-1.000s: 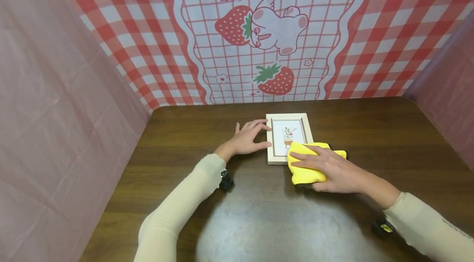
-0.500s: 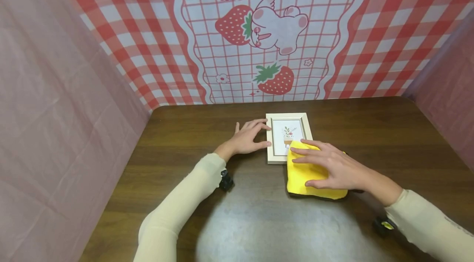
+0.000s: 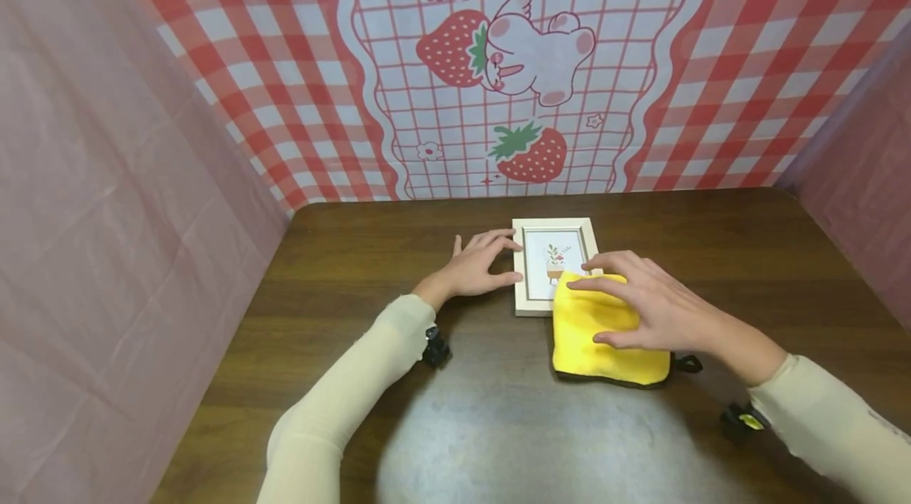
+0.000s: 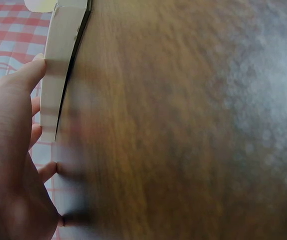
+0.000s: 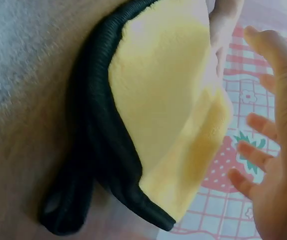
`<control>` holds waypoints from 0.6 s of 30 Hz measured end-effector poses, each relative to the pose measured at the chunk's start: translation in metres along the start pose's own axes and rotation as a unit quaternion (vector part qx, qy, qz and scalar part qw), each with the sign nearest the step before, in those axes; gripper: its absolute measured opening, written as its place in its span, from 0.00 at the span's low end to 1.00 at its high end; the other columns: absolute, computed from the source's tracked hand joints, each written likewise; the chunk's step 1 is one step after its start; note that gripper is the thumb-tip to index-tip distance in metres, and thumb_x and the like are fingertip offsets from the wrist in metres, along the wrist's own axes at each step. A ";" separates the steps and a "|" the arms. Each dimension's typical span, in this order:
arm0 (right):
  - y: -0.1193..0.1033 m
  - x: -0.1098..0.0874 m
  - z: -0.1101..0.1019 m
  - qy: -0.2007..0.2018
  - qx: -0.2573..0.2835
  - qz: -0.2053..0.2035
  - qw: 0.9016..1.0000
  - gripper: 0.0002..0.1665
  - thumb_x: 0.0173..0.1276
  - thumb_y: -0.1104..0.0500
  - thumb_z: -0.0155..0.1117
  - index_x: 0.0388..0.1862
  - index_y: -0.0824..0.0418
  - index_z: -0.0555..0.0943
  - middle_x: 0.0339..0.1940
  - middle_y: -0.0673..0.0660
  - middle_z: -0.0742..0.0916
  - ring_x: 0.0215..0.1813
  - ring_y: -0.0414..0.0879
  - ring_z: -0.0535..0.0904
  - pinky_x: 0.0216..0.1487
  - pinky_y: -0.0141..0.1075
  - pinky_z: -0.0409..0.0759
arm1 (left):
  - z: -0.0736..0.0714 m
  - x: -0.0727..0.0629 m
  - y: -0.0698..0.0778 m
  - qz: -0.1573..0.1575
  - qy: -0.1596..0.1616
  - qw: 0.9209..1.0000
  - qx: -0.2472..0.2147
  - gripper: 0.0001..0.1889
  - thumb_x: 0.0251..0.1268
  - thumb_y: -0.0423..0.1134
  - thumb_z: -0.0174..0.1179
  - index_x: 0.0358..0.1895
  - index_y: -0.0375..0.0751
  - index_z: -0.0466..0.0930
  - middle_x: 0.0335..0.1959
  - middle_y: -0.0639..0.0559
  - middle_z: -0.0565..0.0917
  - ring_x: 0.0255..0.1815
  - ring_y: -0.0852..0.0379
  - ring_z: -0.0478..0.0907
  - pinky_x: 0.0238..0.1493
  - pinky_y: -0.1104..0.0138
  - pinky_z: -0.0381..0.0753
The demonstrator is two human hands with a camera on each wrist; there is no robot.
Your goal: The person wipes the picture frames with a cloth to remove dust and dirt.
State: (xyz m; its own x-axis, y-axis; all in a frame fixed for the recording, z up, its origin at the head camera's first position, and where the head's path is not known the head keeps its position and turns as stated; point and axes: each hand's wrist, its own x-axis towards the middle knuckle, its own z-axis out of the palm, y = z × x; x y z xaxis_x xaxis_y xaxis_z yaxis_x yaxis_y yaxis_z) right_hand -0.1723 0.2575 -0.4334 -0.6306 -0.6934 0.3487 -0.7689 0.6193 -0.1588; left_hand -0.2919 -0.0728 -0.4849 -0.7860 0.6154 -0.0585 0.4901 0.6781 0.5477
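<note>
A cream picture frame (image 3: pixel 522 300) with a potted-plant print lies flat on the brown table. My left hand (image 3: pixel 471 267) touches its left border with thumb and fingertips, fingers spread. In the left wrist view the thumb of my left hand (image 4: pixel 13 135) rests on the frame's side (image 4: pixel 58 75). A yellow cloth (image 3: pixel 598 358) with black edging covers the frame's lower right corner and spreads onto the table. Just over it, my right hand (image 3: pixel 658 306) hovers with fingers apart. The right wrist view shows a gap between my right hand (image 5: pixel 283 150) and the cloth (image 5: pixel 158 85).
The wooden table (image 3: pixel 342 251) extends around both hands, with a bright reflection near its front. A red-and-white checked strawberry cloth (image 3: pixel 398 77) hangs behind it. Pink fabric (image 3: pixel 128 195) hangs on both sides. The yellow cloth's black loop (image 3: pixel 687 364) lies at its right edge.
My right hand has let go of the bunched yellow cloth, which now lies spread toward the table's front. The hand has risen off it. My left hand and the frame stay put.
</note>
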 end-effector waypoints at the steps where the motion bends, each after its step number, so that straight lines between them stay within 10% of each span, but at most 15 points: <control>1: 0.000 0.000 -0.001 -0.010 -0.001 0.009 1.000 0.48 0.54 0.41 0.93 0.75 0.42 0.84 0.72 0.58 0.85 0.67 0.55 0.80 0.56 0.55 0.82 | 0.000 0.000 0.000 0.000 0.000 1.000 0.000 0.33 0.82 0.66 0.60 0.83 0.60 0.72 0.96 0.57 0.55 0.98 0.40 0.49 0.89 0.21 0.27; 18: -0.002 0.002 0.015 -0.113 0.001 0.100 0.989 0.43 0.57 0.35 0.90 0.71 0.40 0.84 0.63 0.54 0.86 0.56 0.48 0.76 0.43 0.38 0.75 | 0.005 0.006 -0.009 0.005 0.007 1.000 -0.019 0.34 0.78 0.69 0.61 0.81 0.63 0.74 0.96 0.59 0.56 0.97 0.39 0.51 0.89 0.21 0.26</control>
State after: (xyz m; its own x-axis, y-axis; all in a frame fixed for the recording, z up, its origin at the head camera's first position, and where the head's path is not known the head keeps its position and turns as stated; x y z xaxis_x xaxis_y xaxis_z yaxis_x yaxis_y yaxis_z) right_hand -0.1740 0.2492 -0.4465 -0.7774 -0.6219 0.0941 -0.6264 0.7518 -0.2058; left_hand -0.2988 -0.0734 -0.4944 -0.7862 0.6166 -0.0405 0.4841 0.6553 0.5799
